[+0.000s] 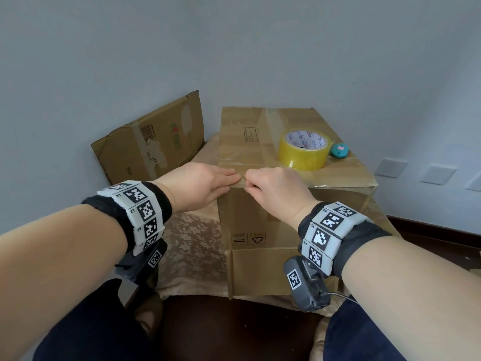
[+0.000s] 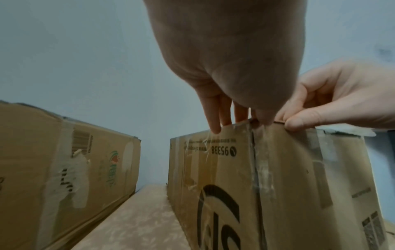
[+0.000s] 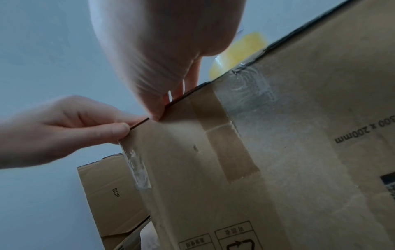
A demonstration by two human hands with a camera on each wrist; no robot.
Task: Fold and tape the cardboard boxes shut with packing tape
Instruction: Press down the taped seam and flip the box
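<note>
The closed box [image 1: 291, 162] stands upright on a patterned cloth [image 1: 192, 246], directly in front of me; its contents are hidden by the shut flaps. My left hand [image 1: 200, 185] and my right hand [image 1: 276, 190] meet at the near top edge of the box. The left hand lies with fingers straight on top and the thumb against the front face. The right hand pinches that edge between thumb and curled fingers; whether it holds a tape end or only cardboard is hard to make out. Clear tape [image 3: 136, 169] runs down the front left corner. A yellow tape roll [image 1: 303, 149] rests on the box top, with a small teal object [image 1: 339, 150] just beside it. A flattened box [image 1: 153, 142] leans against the wall [image 1: 234, 48], to the left.
</note>
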